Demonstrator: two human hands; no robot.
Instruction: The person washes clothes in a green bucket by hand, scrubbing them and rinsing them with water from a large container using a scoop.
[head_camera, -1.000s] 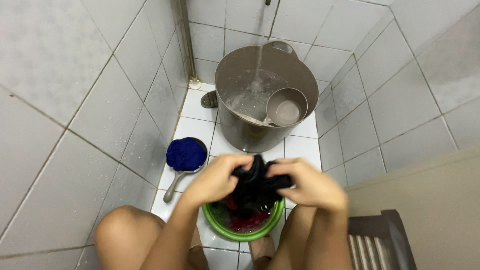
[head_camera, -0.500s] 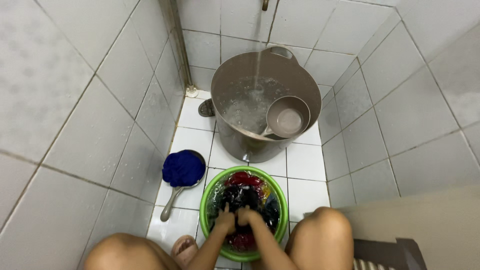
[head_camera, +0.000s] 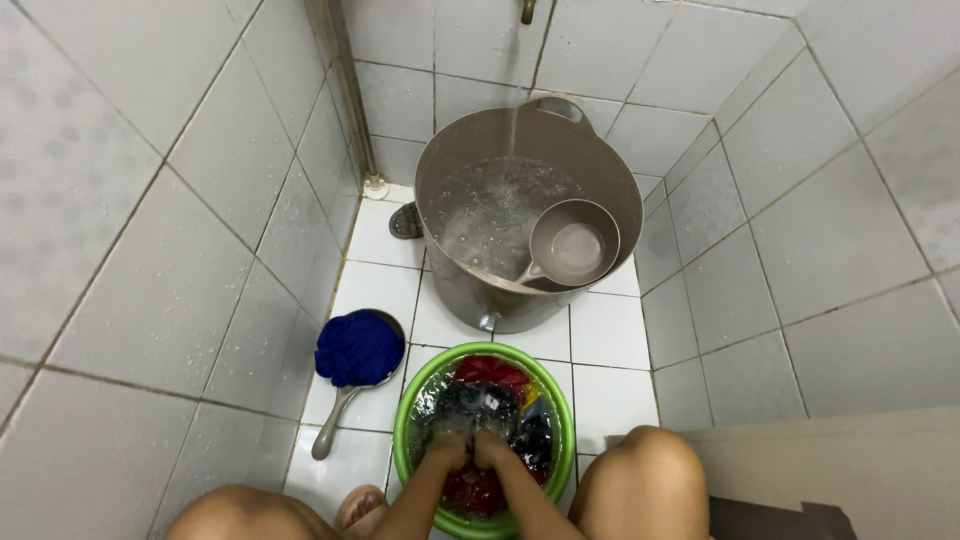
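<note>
Pressing both hands together on the dark garment (head_camera: 478, 408) inside the green basin (head_camera: 408, 405), my left hand (head_camera: 449, 452) and right hand (head_camera: 490, 450) clench it underwater, I judge for scrubbing. Beyond the basin, the grey bucket (head_camera: 610, 180) fills.

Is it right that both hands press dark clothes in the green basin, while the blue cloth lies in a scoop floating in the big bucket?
Not quite. The head view shows the blue cloth in a scoop on the floor tiles, left of the green basin. The scoop in the big bucket is empty. The left hand and right hand do press dark clothes in the basin.
</note>
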